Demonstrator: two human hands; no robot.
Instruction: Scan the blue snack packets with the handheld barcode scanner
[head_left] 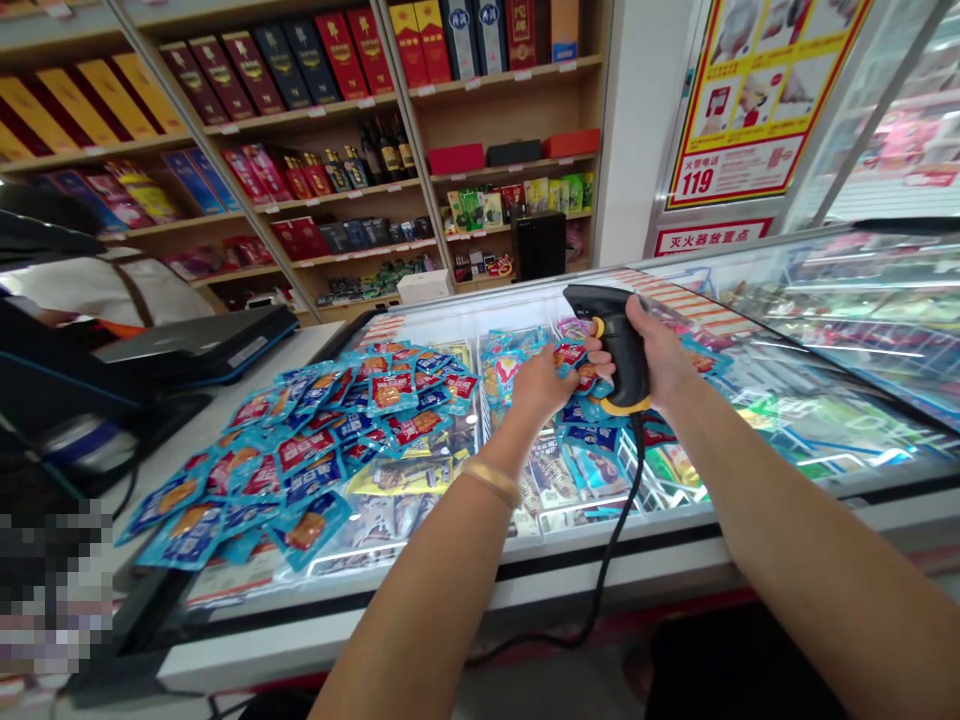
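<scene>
My right hand (660, 355) is closed around the grip of a black and yellow barcode scanner (616, 335), held above the glass lid of a chest freezer (750, 440); its black cable (611, 540) hangs down over the freezer's front edge. My left hand (544, 380) pinches a small blue and red snack packet (574, 358) right next to the scanner's head. Several more packets lie below both hands. A gold bangle (491, 482) sits on my left wrist.
A big heap of blue and red snack packets (315, 440) covers the freezer lid and counter at left. A black till and display (180, 345) stand further left. Wooden shelves (360, 150) with boxes and bottles fill the back wall; a yellow poster (757, 90) hangs at right.
</scene>
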